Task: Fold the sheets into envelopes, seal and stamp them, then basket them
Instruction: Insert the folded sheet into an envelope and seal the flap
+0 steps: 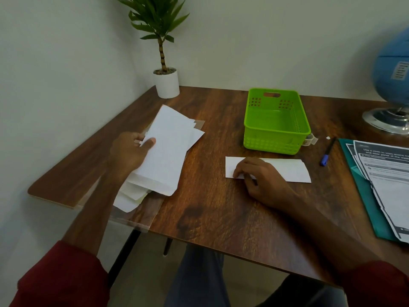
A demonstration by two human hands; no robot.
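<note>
A loose pile of white envelopes [168,151] lies on a clear plastic sleeve at the table's left. My left hand [130,151] grips the top envelope of the pile, thumb on its face. A folded white sheet [285,170] lies flat in the middle of the table, in front of the green basket [276,138]. My right hand [259,176] rests on the sheet's left part, fingertips pinching its near edge. The basket holds nothing that I can see.
The wooden table [217,213] carries a potted plant [166,83] at the back left and a blue globe [391,85] at the far right. A blue pen [327,152], a tape roll [309,138] and printed sheets [387,185] on a teal folder lie to the right.
</note>
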